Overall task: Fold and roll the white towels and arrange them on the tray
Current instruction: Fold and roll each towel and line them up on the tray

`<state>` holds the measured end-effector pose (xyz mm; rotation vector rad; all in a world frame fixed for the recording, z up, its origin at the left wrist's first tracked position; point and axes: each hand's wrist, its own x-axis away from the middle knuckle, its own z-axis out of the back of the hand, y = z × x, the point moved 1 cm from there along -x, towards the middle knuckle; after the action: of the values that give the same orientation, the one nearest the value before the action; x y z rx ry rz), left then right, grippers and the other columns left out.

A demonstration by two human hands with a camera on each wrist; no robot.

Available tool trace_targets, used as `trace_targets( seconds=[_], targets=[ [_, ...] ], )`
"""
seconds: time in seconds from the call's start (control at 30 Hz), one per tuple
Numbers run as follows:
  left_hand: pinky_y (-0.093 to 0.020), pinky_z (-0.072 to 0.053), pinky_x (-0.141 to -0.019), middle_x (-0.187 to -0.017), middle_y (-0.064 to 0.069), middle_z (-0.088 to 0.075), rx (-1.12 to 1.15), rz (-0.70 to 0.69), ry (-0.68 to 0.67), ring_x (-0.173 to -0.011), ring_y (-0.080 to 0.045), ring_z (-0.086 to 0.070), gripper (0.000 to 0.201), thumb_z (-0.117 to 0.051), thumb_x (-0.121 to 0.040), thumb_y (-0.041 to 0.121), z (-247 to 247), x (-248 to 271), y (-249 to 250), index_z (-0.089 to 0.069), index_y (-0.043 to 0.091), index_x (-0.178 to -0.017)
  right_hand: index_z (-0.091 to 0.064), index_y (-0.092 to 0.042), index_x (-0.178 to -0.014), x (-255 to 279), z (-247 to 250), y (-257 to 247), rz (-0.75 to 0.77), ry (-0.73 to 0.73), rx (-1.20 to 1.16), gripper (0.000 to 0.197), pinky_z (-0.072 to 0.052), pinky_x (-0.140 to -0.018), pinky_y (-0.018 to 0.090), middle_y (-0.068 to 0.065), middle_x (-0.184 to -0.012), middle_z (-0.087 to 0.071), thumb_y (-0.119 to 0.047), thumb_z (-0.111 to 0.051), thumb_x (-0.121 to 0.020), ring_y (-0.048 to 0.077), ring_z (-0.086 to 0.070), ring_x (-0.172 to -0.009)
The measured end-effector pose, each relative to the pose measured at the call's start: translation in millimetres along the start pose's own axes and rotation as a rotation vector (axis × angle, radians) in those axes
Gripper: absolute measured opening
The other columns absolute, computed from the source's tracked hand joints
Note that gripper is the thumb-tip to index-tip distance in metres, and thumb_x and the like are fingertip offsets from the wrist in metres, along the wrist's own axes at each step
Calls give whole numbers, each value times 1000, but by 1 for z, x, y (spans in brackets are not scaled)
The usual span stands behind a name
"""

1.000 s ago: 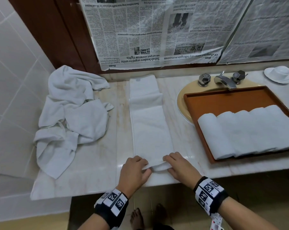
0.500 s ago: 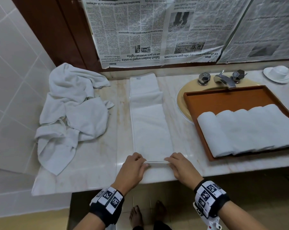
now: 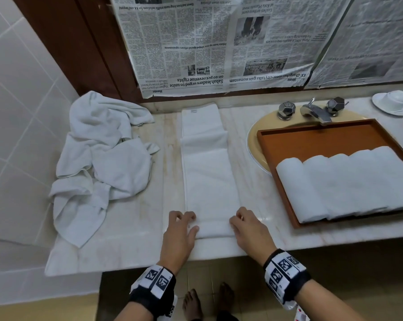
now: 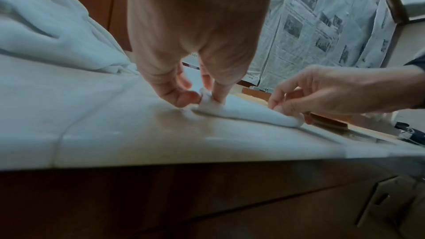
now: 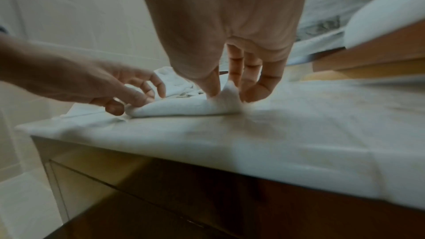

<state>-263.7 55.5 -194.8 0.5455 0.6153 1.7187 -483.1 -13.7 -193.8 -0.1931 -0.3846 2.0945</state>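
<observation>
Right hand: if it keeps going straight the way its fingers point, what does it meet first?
The right hand pinches the rolled near end of the folded towel and points toward the back wall. Straight on it would likely run along the towel's right edge over bare counter; the tray lies off to its right.

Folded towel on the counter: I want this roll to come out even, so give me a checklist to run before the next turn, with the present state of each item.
1. Left hand pinches its end of the started roll: ok.
2. Right hand pinches the other end: ok.
3. Folded towel lies flat and straight ahead of the roll: ok.
4. Roll equally tight at both ends: cannot tell.
5. Crumpled towels lie clear of the strip: ok.
6. Tray has bare floor behind the rolled towels: ok.
</observation>
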Motion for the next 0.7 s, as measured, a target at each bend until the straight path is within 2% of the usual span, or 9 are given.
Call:
trace_targets(
  seconds=[0.1,0.17,0.23,0.3,0.37,0.47,0.53,0.63,0.7],
  targets=[
    [-27,-43,-50,-102,7,-50,-184,-137,-2,-81,-15,-47,22,-72,-83,9,-6,1,-3,-66,28,-93,-66,-16,-86,7,0,0,101,-12,59,20,-50,-54,27,-1,-92,-57,-34,-58,-82,18,-56,-81],
    [-28,-46,-51,-94,7,-57,-244,-203,-12,-79,-18,-51,29,-75,-72,0,-11,0,-2,-67,25,-84,-66,-16,-85,9,3,-4,124,-58,155,23,-50,-58,30,0,-91,-59,-36,-63,-73,19,-56,-81],
    [-28,-48,-55,-94,7,-59,-244,-234,-28,-81,-20,-55,18,-70,-74,9,-12,1,3,-65,23,-84,-66,-15,-80,8,3,-10,106,-98,218,21,-49,-57,31,2,-87,-60,-26,-73,-64,21,-58,-78],
    [-28,-46,-55,-96,9,-57,-270,-239,-61,-85,-17,-51,15,-62,-76,32,-11,3,8,-61,24,-88,-64,-14,-74,3,2,-14,101,-88,224,19,-47,-55,32,3,-81,-59,-20,-76,-60,22,-58,-73],
    [-28,-44,-55,-97,11,-54,-299,-215,-108,-87,-15,-48,25,-63,-73,44,-9,3,11,-57,27,-91,-62,-15,-70,-3,4,-13,107,-69,179,8,-47,-52,30,1,-77,-57,-21,-68,-68,21,-57,-72],
    [-28,-41,-59,-94,13,-57,-329,-184,-113,-85,-16,-54,27,-70,-73,31,-8,3,9,-58,31,-97,-66,-13,-86,-11,11,-5,16,-146,5,22,-48,-68,29,-2,-91,-58,-27,-49,-88,16,-53,-90],
    [-27,-37,-68,-95,11,-59,-267,-175,-150,-88,-15,-54,25,-65,-82,23,-7,1,5,-62,29,-105,-67,-10,-99,-11,17,3,-11,-201,-111,26,-44,-81,26,-2,-103,-56,-29,-49,-94,13,-50,-97],
    [-23,-42,-82,-101,14,-67,-77,-111,-240,-94,-8,-58,24,-57,-92,35,2,-3,0,-67,29,-113,-69,-10,-108,-4,20,10,-49,-197,-268,27,-43,-84,23,-3,-106,-56,-28,-54,-95,12,-54,-94],
    [-22,-46,-84,-102,15,-71,10,-34,-227,-95,-5,-62,22,-57,-95,38,7,-7,-1,-69,30,-111,-67,-13,-115,0,19,12,-75,-171,-289,28,-43,-87,23,-2,-108,-61,-28,-53,-97,14,-58,-97]
  ],
)
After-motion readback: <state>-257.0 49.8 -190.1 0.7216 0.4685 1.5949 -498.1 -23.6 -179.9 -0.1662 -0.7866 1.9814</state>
